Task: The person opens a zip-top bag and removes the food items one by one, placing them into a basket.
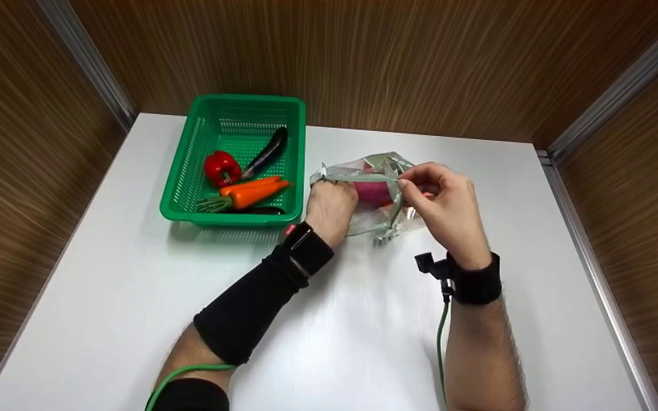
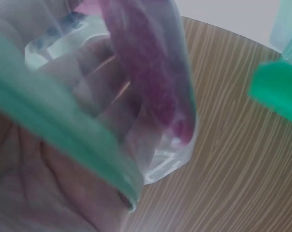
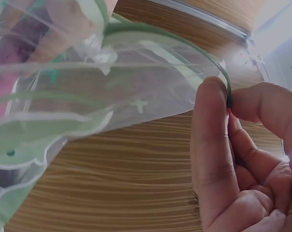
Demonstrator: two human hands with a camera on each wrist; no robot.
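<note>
A crinkled, clear plastic zip bag [image 1: 376, 197] with a pale green sealing strip is sitting at the centre of the frame on the smooth white table [image 1: 135, 297], holding a rounded magenta vegetable [image 1: 372, 192] inside. The left hand [image 1: 330, 206] is curling its fingers around the bag's left edge, while the right hand [image 1: 448, 204] is pinching the strip's right end between thumb and forefinger, wrist arching above the tabletop. Just left of the bag, a green perforated plastic basket [image 1: 187, 171] is holding a glossy red bell pepper [image 1: 221, 167], two orange carrots [image 1: 253, 192] and a dark, slender eggplant [image 1: 267, 152]. Bare tabletop is stretching wide toward the bottom and right of the frame.
</note>
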